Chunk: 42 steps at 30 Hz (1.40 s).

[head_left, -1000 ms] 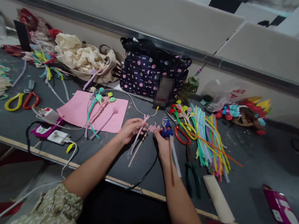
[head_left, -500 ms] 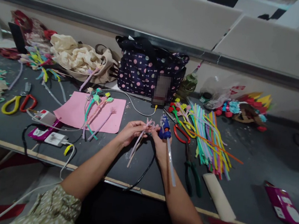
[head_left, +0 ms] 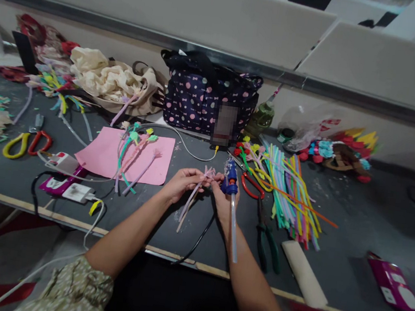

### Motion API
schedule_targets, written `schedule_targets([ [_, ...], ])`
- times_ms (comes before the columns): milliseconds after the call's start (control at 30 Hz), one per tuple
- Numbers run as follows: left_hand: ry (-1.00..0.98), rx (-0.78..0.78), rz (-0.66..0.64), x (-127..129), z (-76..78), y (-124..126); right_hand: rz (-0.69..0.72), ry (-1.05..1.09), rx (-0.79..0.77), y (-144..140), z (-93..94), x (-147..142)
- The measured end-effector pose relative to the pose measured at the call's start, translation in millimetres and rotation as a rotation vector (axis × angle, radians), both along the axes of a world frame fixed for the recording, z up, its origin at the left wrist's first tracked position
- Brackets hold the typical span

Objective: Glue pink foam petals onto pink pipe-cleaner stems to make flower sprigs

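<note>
**Hands meet over a pipe-cleaner flower at the dark table**

Head view: the left hand [head_left: 180, 182] pinches the pink pipe-cleaner flower [head_left: 199, 182] near its head, its stems trailing down toward the table edge. The right hand [head_left: 225, 203] is closed around a blue glue gun [head_left: 230, 174], its tip just beside the flower head; a clear glue stick [head_left: 233, 229] juts back over the wrist. Both hover above the grey table [head_left: 353, 229]. To the right lie red-handled scissors [head_left: 251, 186] and a spread of coloured pipe cleaners [head_left: 290, 191]; to the left, a pink paper sheet [head_left: 111, 156]. A dotted bag [head_left: 206, 100] stands behind.
</note>
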<state>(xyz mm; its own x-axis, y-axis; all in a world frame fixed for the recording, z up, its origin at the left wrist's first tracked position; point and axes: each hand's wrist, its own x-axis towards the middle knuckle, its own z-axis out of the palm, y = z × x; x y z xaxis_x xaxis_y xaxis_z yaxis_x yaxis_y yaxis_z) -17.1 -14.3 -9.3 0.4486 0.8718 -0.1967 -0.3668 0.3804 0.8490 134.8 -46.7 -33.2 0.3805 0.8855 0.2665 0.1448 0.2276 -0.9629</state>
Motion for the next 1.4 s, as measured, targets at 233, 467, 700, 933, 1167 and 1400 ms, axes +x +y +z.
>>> schedule_targets([
  [233, 0.007, 0.000, 0.002, 0, -2.7, 1, 0.037, 0.077, -0.015, -1, 4.1, -1],
  [467, -0.004, -0.001, 0.017, 0, -2.0, 1, 0.087, 0.266, -0.137, -2, 12.9, -2],
  [700, 0.004, 0.022, 0.007, -1, -1.2, 1, 0.121, 0.375, -0.155, 0, 9.8, -3],
  [933, 0.111, 0.073, 0.037, 0, 3.4, -1, 0.095, 0.426, -0.191, 0, 13.8, -3],
  [1167, 0.121, 0.082, 0.029, 0, 2.9, -1, 0.078, 0.431, -0.210, 1, 15.6, -3],
  [1400, 0.125, 0.099, 0.078, -1, 3.5, -1, -0.007, 0.413, -0.164, 2, 15.7, 8],
])
